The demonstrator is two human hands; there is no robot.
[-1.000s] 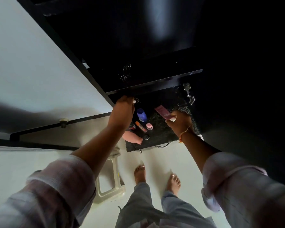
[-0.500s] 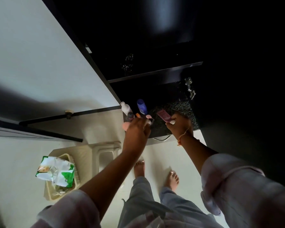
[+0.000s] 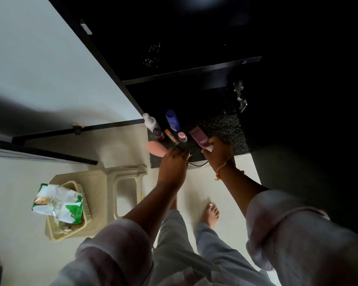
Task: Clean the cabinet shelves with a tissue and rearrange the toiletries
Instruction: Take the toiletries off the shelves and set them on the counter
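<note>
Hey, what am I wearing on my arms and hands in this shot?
Pale pinkish-white left sleeve and right sleeve, both bunched up near the elbows. An orange thread bracelet circles the right wrist. The left hand and right hand wear no gloves.

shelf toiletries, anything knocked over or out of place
Yes: the peach bottle lies on its side at the front left corner of the dark shelf, and its end seems to poke past the edge. The blue bottle and white bottle behind it stand upright.

Toiletries stand left on the shelf, basket on stool farther left.
</note>
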